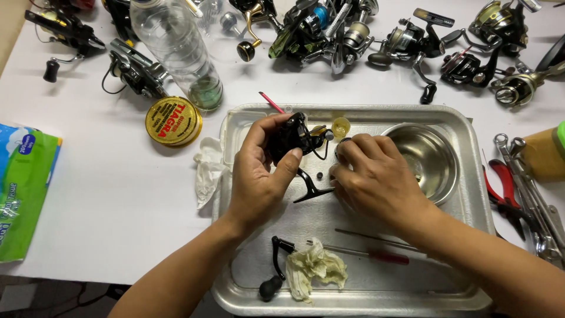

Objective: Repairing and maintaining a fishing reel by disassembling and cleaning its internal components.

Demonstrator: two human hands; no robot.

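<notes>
The left hand (pixel 256 174) is curled tight around a black fishing reel (pixel 292 141), held up over the far edge of the metal tray (pixel 353 294), and the right hand (pixel 376 176) is pinched shut on a small part right beside the reel, too hidden to name. In the tray I count one steel bowl (pixel 426 156) by the right edge, one red-handled screwdriver (pixel 376 256), one crumpled rag (pixel 315 268) and one loose black crank handle (pixel 273 274) near the front edge. The reel sits between both hands, touching them.
</notes>
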